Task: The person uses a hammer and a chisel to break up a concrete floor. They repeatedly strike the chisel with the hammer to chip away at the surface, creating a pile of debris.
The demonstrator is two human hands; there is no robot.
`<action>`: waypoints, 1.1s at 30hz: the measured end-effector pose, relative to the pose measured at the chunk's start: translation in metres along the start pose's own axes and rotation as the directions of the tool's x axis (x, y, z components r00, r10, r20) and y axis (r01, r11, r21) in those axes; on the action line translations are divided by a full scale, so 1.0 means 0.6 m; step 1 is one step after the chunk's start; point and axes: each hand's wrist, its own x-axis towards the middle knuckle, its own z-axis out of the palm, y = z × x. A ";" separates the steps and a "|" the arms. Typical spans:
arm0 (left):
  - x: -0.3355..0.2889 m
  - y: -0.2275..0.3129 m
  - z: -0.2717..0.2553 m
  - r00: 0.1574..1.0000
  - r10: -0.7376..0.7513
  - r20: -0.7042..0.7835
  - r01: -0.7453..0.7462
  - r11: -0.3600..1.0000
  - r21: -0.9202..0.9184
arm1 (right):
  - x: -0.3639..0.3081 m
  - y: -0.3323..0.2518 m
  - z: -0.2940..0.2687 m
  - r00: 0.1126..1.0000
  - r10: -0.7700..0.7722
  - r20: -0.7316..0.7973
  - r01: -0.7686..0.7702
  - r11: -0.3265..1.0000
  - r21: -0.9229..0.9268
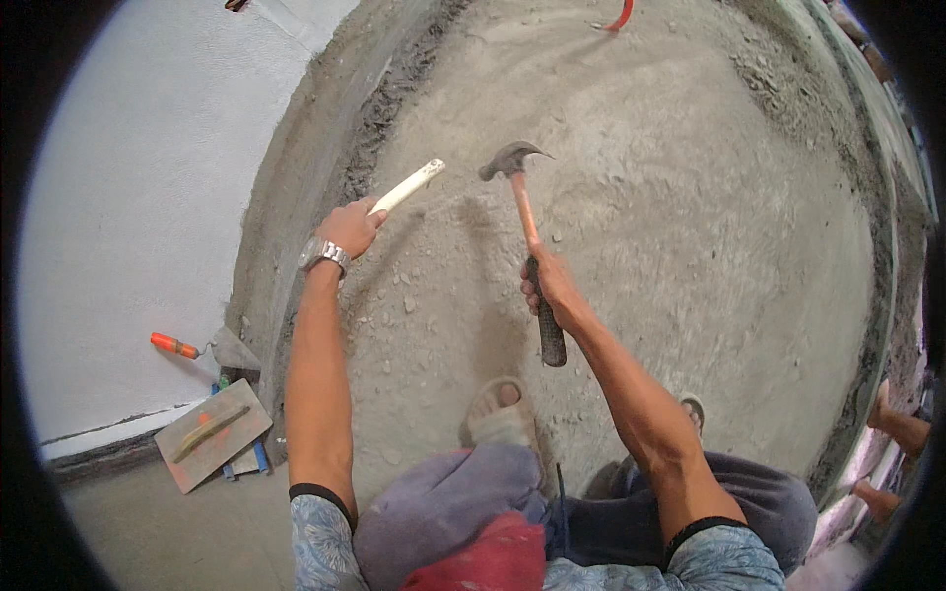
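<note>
My right hand [554,288] is closed round the black grip of a claw hammer [525,205]. Its dark metal head is raised at the upper end, with the claw toward the right. A short pale rod [409,187] sticks out from my left hand [350,229], whose fingers are wrapped round its lower end. That rod slants up to the right, and its tip is apart from the hammer head. A metal-banded watch [323,253] is on my left wrist. Under both hands lies rough grey cement ground [631,266] with small loose lumps.
At the lower left, a flat plastering float [213,433] lies on other tools beside an orange-handled trowel [177,345]. A white wall [158,197] rises at the left. A red curved piece [621,15] lies at the far edge. Another person's bare limbs [899,426] show at the right.
</note>
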 end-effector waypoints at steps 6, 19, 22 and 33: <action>0.023 0.026 0.019 0.997 0.061 0.040 -0.059 0.997 -0.055 | -0.047 -0.131 -0.009 0.903 -0.427 -0.051 0.424 0.904 -0.062; 0.027 0.063 0.020 0.997 0.044 0.066 -0.046 0.999 0.022 | 0.002 -0.091 0.001 0.995 -0.098 -0.015 0.095 0.985 -0.145; 0.023 0.062 0.019 0.998 0.033 0.047 -0.034 0.999 0.010 | -0.015 -0.116 -0.009 0.965 -0.263 -0.023 0.260 0.962 -0.086; 0.013 0.065 0.026 1.000 -0.009 -0.003 0.010 0.994 0.111 | 0.028 0.013 0.001 0.998 0.034 0.046 -0.035 0.999 0.016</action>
